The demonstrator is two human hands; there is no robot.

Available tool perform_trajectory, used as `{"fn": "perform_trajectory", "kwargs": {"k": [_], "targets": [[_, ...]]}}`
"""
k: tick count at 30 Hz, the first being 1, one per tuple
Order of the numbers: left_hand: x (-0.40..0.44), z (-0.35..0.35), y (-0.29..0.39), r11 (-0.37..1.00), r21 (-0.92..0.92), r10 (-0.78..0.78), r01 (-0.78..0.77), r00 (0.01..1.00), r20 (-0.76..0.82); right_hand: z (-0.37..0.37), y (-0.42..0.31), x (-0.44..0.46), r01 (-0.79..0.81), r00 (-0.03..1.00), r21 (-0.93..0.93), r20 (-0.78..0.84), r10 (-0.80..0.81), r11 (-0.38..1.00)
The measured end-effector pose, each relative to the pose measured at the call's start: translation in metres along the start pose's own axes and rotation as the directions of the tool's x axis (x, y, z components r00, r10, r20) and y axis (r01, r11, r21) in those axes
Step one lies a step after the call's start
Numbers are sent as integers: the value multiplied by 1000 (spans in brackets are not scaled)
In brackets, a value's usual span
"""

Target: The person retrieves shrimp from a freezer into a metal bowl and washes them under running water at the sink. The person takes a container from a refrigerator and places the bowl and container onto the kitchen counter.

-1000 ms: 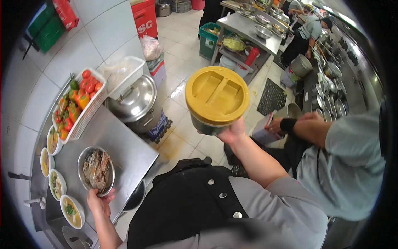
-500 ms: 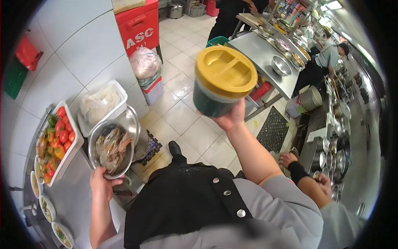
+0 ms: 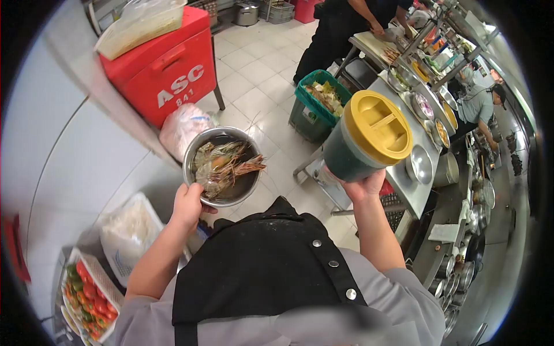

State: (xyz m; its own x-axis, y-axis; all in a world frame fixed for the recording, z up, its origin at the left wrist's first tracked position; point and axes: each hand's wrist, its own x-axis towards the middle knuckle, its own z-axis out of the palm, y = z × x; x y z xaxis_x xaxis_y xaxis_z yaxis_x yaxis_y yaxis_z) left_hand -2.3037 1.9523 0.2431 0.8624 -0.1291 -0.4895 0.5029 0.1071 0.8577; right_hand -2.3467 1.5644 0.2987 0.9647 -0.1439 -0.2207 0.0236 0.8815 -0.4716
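Observation:
My left hand (image 3: 191, 205) is closed on the rim of a round metal bowl (image 3: 254, 185). Several raw shrimp (image 3: 222, 167) lie in it, their heads, legs and long feelers showing. On the other side, my right hand (image 3: 365, 185) carries a clear container (image 3: 346, 153) from below, fingers wrapped round its base. Its wide lid (image 3: 382, 127) is yellow, with a bar across the sunken top, and the contents look dark green. Both vessels are held up in front of my black apron (image 3: 254, 259), apart from each other.
A red cooler box (image 3: 167, 63) and a stuffed plastic bag (image 3: 183, 131) stand at the left wall. A green bin (image 3: 309, 121) with food scraps is ahead, beside a steel table (image 3: 412, 181). Peppers and tomatoes fill a white basket (image 3: 109, 271). Other people work at the back and right.
My body has turned right and moved forward. The shrimp bowl has come off the counter side and is now out over the floor. The container has shifted right in view.

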Motion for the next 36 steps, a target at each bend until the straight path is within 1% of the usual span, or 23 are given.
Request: {"fn": "perform_trajectory", "kwargs": {"k": [1,2,4,6,8,9,10,12,13,16,18,20,21,23,25,26,28,31,32,33,34,35,36], "targets": [[21,10,7,999,-4,35,-35,999,33,-3,-9,19,1,1000,-4,26,-1,1000],[45,24,18,999,-13,41,-41,999,9,-10,-19,40,2,999,-8,42,-1,1000],[86,56,44,998,-29,49,-50,998,-37,-39,-38,96,3,1000,39,0,-3,999],[133,75,61,1000,-14,27,-27,999,-25,-38,-58,139,6,996,16,94,-7,1000],[179,92,78,1000,12,27,-26,999,-26,-31,-74,181,4,998,104,-61,2,995],[206,98,88,1000,24,7,-7,1000,9,-34,-82,199,-35,996,103,81,27,994],[230,107,96,997,67,23,-24,1000,9,-34,-90,218,-11,996,124,89,0,992],[267,133,130,987,148,59,-60,998,13,-32,-101,250,9,999,146,30,-13,989],[292,141,141,983,174,51,-55,998,28,-36,-104,264,29,997,188,-71,-16,982],[362,175,174,971,218,53,-92,982,180,-35,-111,289,166,980,207,-146,-137,964],[415,199,191,943,312,28,-117,961,276,-36,-111,303,183,977,252,-158,-146,950],[476,230,205,904,403,-35,-145,913,407,-41,-109,314,275,953,240,-196,-231,931],[494,254,211,905,385,1,-182,905,426,-40,-107,319,329,939,277,-199,-282,903],[531,291,221,865,422,-37,-273,802,596,-31,-98,314,404,913,332,-202,-354,852],[552,339,230,833,428,-65,-351,705,706,-26,-92,310,397,907,373,-22,-420,839],[557,364,230,824,442,-104,-354,672,733,-23,-91,307,417,896,380,-19,-444,825],[568,413,222,804,468,-177,-368,603,778,-21,-86,300,496,864,381,-129,-486,780],[569,486,188,850,332,-138,-410,435,890,-27,-84,283,600,800,343,-283,-529,723],[554,508,195,800,462,-308,-383,397,864,-29,-87,278,621,782,328,-321,-535,712],[548,529,181,825,466,-333,-320,391,858,-33,-89,273,642,763,317,-360,-537,698],[516,545,188,820,426,-253,-384,424,870,-35,-92,269,662,743,309,-387,-545,683],[512,564,172,850,359,-225,-386,350,909,-38,-94,264,681,724,300,-414,-552,667],[501,582,165,837,390,-268,-385,334,904,-41,-97,260,695,708,291,-438,-554,658]]}}
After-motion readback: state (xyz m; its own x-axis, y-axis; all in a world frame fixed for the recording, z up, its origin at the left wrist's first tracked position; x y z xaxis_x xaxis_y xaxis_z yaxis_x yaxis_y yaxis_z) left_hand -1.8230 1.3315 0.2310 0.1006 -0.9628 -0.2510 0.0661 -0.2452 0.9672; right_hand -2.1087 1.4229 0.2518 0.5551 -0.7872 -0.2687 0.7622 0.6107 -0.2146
